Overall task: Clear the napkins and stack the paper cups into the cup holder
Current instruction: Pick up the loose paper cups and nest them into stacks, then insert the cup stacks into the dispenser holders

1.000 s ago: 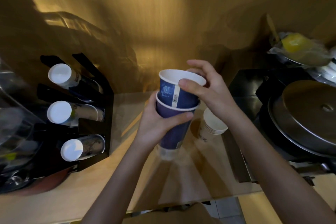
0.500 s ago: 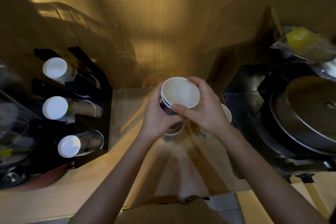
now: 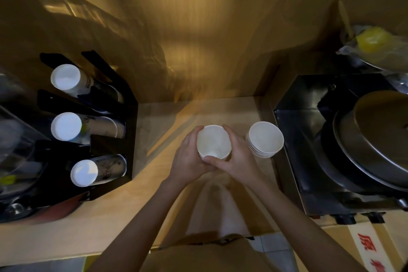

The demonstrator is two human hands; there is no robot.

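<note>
I look straight down into the white mouth of a nested stack of blue paper cups (image 3: 213,141) held upright over the wooden counter. My left hand (image 3: 188,157) wraps its left side and my right hand (image 3: 237,157) wraps its right side, thumbs meeting at the front rim. A second stack of white paper cups (image 3: 266,138) stands on the counter just to the right, untouched. At the left the black cup holder (image 3: 130,117) carries three lying rows of cups, their white bottoms facing me. No napkins are visible.
A black appliance (image 3: 309,139) with a large round steel lid (image 3: 375,137) fills the right side. A bag with something yellow (image 3: 373,42) sits behind it. Clear containers crowd the far left. A wooden wall rises behind the counter (image 3: 110,216).
The two cups I held apart, one above the other, have been pushed together into one stack. Both hands have lowered with it, and the white stack on the right has come fully into sight.
</note>
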